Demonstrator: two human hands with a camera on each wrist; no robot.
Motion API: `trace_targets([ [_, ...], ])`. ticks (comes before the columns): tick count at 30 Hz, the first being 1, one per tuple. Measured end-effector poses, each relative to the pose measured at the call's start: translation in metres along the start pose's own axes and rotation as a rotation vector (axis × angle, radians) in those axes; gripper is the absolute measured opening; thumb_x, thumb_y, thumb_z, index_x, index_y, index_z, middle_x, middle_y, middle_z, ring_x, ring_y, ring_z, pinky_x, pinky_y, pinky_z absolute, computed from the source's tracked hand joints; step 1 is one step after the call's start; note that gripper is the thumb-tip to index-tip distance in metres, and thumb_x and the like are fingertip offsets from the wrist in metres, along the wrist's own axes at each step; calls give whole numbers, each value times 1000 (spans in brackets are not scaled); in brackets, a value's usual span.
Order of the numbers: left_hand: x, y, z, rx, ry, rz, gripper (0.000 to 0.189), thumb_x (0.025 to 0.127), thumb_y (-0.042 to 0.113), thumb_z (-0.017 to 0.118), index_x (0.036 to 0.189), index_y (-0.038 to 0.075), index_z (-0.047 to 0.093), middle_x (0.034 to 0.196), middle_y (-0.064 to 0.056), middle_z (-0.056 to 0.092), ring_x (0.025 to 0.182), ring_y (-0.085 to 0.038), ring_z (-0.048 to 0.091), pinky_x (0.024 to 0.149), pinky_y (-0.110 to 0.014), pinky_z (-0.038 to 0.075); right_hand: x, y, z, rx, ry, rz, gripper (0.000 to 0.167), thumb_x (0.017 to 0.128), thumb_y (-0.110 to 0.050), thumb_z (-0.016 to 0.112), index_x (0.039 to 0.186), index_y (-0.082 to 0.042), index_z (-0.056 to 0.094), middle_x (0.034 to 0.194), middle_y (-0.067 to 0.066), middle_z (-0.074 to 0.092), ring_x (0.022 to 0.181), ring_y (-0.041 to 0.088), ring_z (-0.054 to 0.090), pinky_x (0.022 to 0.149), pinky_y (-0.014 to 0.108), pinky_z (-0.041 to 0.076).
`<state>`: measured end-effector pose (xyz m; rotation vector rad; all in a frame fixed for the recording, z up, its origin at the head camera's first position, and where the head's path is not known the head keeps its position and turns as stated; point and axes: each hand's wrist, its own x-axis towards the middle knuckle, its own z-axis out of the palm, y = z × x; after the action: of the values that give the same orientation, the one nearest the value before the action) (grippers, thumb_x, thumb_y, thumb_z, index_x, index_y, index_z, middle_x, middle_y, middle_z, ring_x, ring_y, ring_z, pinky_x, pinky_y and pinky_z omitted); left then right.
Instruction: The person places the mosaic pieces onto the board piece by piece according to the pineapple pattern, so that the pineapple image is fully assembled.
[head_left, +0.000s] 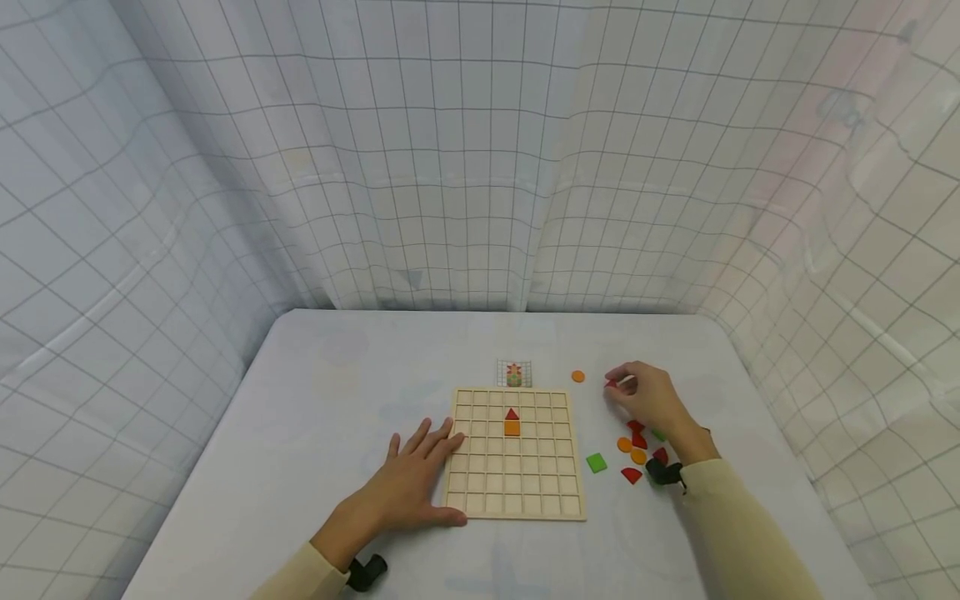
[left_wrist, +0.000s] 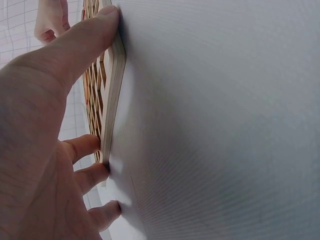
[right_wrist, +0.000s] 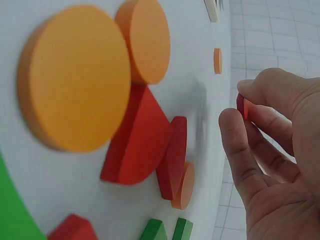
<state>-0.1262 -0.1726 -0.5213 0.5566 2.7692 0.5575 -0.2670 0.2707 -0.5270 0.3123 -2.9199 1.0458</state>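
A wooden grid board (head_left: 525, 483) lies on the table, with a red triangle tile (head_left: 512, 414) just above an orange square tile (head_left: 512, 428) in its cells. My left hand (head_left: 408, 487) rests spread at the board's left side, fingertips and thumb touching its edge. To the right of the board, my right hand (head_left: 651, 400) pinches a small red tile (right_wrist: 242, 106) between thumb and fingers, raised off the table. Its full shape is hidden by the fingers. Below that hand lie loose red quarter-round tiles (right_wrist: 137, 140) and orange discs (right_wrist: 75, 77).
A small pattern card (head_left: 513, 373) lies behind the board's far edge. One orange disc (head_left: 577, 377) sits apart at the back, and a green square tile (head_left: 596, 462) is near the board's right edge. Gridded white curtains (head_left: 450, 167) enclose the table.
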Motion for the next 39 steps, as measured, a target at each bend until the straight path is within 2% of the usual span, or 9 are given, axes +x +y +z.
trace_targets([
  [6,0,1,-1,2,3,0,128,84,82,92,182,19,40,195,-11,28,182,-49,22,130,-95,23,-5,-4,3,0,20,-55,25,106,-13,86,131,-8,87,126,14,83,108,32,82,97,50,72],
  [10,0,2,-1,6,6,1,128,84,82,92,182,19,41,195,-11,28,182,-49,23,130,-95,23,-7,-9,5,-4,17,-90,19,106,-11,85,124,-11,90,121,12,82,102,28,82,93,47,72],
  [13,0,2,-2,6,7,2,128,84,82,92,182,18,41,195,-11,28,182,-49,23,130,-95,23,-8,-14,6,-20,14,-112,16,105,-10,85,119,-10,91,119,11,81,99,25,81,90,40,70],
  [16,-1,2,-3,3,7,3,127,84,81,92,182,18,41,195,-11,29,182,-49,23,130,-95,23,-10,-19,8,-33,16,-131,15,104,-9,85,118,-10,91,117,10,81,98,23,81,90,40,70],
  [20,-1,1,-2,3,7,6,127,84,81,92,182,18,42,195,-12,29,182,-49,23,130,-95,23,-14,-25,11,-28,16,-147,15,104,-9,87,119,-9,91,116,9,80,98,24,83,93,48,72],
  [22,-1,1,-2,1,9,10,127,84,81,92,182,17,42,195,-12,29,181,-50,23,130,-95,23,-16,-27,12,-21,14,-153,16,103,-9,88,119,-9,90,116,10,80,98,25,84,92,48,73],
  [31,-3,2,-3,-9,6,8,126,85,81,92,182,17,41,195,-12,28,182,-50,23,130,-95,22,-23,-34,16,28,-48,-159,24,99,-6,91,123,-9,89,121,10,79,100,23,86,90,42,73],
  [39,-2,4,-3,2,10,1,126,84,80,92,182,17,41,195,-12,30,181,-50,24,131,-94,23,-27,-41,23,49,-36,-200,24,99,-6,92,123,-8,88,120,10,79,98,21,86,85,30,71],
])
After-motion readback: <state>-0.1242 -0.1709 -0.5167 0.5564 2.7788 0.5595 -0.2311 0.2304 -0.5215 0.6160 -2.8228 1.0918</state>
